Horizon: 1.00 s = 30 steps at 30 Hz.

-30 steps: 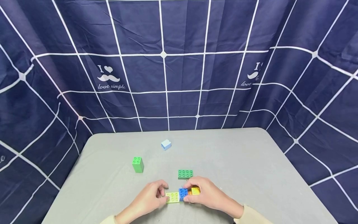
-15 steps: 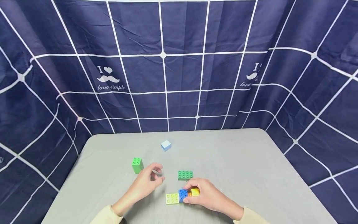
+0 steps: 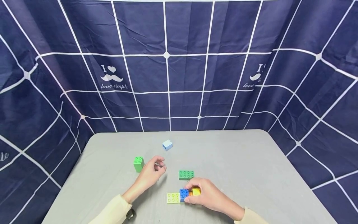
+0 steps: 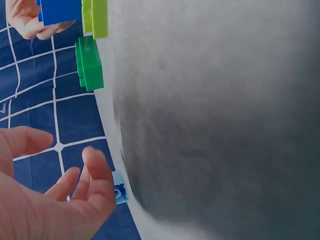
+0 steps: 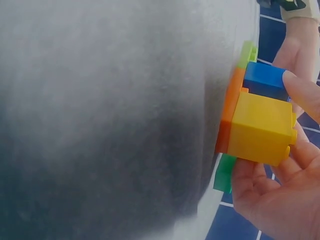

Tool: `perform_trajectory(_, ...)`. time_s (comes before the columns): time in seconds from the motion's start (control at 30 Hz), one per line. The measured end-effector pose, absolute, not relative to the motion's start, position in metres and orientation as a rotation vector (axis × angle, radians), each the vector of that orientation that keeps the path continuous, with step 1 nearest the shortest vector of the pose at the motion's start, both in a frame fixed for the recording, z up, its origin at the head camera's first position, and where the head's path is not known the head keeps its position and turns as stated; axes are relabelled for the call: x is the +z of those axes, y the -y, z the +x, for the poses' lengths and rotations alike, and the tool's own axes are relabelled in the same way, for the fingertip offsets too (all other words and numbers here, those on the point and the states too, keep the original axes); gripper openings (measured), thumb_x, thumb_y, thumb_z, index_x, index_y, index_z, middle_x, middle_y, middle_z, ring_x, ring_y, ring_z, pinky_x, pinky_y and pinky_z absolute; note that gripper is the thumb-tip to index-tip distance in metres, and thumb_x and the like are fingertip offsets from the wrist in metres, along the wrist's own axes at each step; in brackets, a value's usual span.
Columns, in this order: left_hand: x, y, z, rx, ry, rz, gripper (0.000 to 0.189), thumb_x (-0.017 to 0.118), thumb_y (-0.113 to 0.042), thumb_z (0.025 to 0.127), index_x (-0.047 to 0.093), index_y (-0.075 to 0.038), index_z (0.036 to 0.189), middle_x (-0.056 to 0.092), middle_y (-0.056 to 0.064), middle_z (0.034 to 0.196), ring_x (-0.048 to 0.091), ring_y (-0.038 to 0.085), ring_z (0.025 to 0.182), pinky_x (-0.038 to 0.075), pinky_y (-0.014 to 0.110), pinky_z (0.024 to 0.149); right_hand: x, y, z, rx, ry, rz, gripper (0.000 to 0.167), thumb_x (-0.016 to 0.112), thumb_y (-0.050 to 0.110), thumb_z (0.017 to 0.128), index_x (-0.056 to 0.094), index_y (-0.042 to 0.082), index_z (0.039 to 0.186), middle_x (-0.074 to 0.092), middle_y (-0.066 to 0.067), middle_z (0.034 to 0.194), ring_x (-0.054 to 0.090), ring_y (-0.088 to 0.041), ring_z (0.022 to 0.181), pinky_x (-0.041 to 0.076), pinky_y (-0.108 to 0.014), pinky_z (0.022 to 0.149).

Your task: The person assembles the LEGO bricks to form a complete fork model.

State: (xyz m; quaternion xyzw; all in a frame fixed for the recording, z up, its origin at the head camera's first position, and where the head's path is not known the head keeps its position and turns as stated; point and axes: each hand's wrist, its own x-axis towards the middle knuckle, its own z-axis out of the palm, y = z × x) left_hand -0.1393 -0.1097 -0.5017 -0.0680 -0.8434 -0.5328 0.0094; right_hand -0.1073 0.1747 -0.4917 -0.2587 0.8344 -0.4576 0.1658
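Observation:
Near the table's front, my right hand [image 3: 205, 193] pinches a blue brick [image 3: 183, 193] between thumb and fingers. That brick sits on a low row made of a yellow-green brick [image 3: 173, 198] and an orange brick [image 5: 230, 110]. A yellow brick [image 5: 261, 127] stands on the orange one, under my right palm in the head view. My left hand [image 3: 153, 171] is over the table with fingers loosely bent, holding nothing. It lies just right of a tall green brick [image 3: 138, 164]. A light blue brick [image 3: 167, 145] lies beyond its fingertips, on its side with its hollow showing.
A flat dark green brick [image 3: 186, 175] with studs up lies just behind the joined bricks. The grey table [image 3: 237, 161] extends to both sides. A dark blue curtain [image 3: 184, 74] with white grid lines encloses its back and sides.
My left hand has let go of the yellow-green brick and moved forward and left, toward the light blue brick. My right hand stays at the blue brick.

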Motion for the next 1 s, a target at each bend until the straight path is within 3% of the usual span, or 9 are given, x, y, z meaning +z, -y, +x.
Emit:
perform_trajectory(0.33, -0.495, 0.095, -0.173, -1.689, 2.526, -0.103, 0.051, 0.076, -0.011, 0.095, 0.058, 0.005, 0.141, 0.065, 0.025, 0.132, 0.067, 0.020, 0.090, 0.055, 0.037, 0.075, -0.492, -0.175, -0.107, -1.316, -2.375, -0.729, 0.024, 0.093, 0.031, 0.090, 0.080, 0.022, 0.108, 0.072, 0.011, 0.103, 0.065, -0.012, 0.094, 0.053, -0.028, 0.084)
perform_trajectory(0.57, -0.498, 0.086, -0.186, -1.673, 2.524, 0.007, 0.058, 0.076, -0.012, 0.093, 0.055, 0.004, 0.145, 0.057, 0.023, 0.142, 0.063, 0.017, 0.088, 0.053, 0.037, 0.080, -0.491, -0.173, -0.106, -1.338, -2.361, -0.712, 0.025, 0.093, 0.030, 0.090, 0.080, 0.021, 0.110, 0.072, 0.010, 0.104, 0.065, -0.013, 0.094, 0.054, -0.027, 0.083)
perform_trajectory(0.8, -0.506, 0.080, -0.197, -1.675, 2.505, 0.107, 0.062, 0.076, -0.011, 0.091, 0.053, 0.005, 0.146, 0.052, 0.026, 0.143, 0.062, 0.021, 0.088, 0.053, 0.039, 0.081, -0.492, -0.174, -0.106, -1.336, -2.366, -0.705, 0.024, 0.092, 0.031, 0.090, 0.080, 0.023, 0.110, 0.072, 0.010, 0.105, 0.065, -0.013, 0.096, 0.053, -0.027, 0.085)
perform_trajectory(1.0, -0.510, 0.078, -0.209, -1.717, 2.462, 0.204, 0.064, 0.077, -0.011, 0.089, 0.053, 0.007, 0.146, 0.051, 0.030, 0.143, 0.060, 0.042, 0.120, 0.048, 0.056, 0.107, -0.492, -0.174, -0.105, -1.326, -2.377, -0.718, 0.026, 0.092, 0.031, 0.090, 0.080, 0.022, 0.110, 0.072, 0.010, 0.106, 0.065, -0.013, 0.096, 0.054, -0.028, 0.086)
